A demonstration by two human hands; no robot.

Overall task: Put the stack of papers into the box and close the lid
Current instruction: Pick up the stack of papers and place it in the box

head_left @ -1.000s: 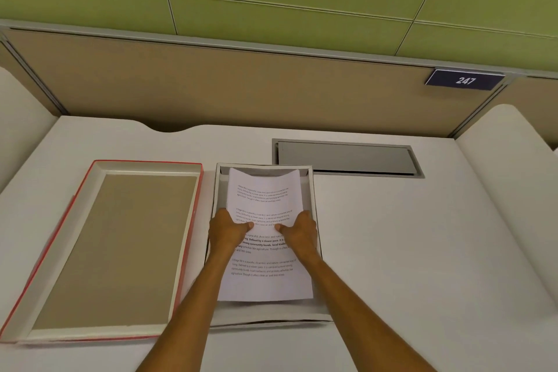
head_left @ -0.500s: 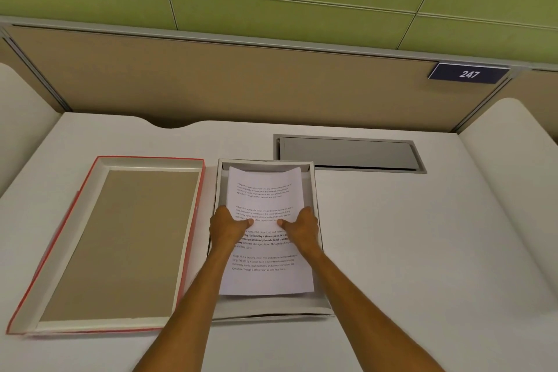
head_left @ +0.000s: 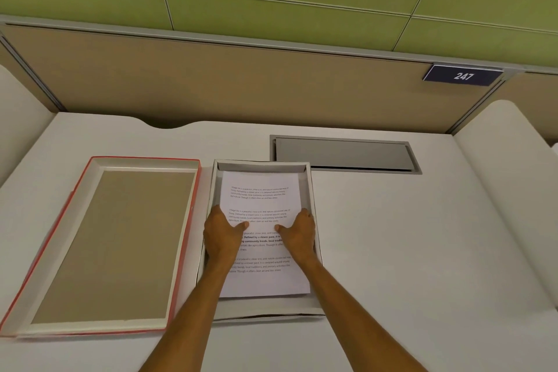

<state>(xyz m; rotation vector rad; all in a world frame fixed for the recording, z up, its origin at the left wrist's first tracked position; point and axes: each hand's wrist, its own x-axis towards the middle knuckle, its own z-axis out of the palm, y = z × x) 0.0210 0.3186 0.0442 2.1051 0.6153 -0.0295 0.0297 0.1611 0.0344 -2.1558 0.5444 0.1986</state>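
The stack of papers, white sheets with printed text, lies inside the open white box in the middle of the desk. My left hand holds the stack's left edge and my right hand holds its right edge. Both thumbs press on the top sheet while the fingers go down between the paper and the box walls. The lid, red outside and brown inside, lies upside down just left of the box.
A grey metal cable hatch is set into the white desk behind the box to the right. A tan partition with a number plate 247 closes off the back. Rounded white dividers stand at both sides.
The far end of the stack, curled up against the box's far wall before, has come down flatter inside the box. Both hands stay on the stack's edges.
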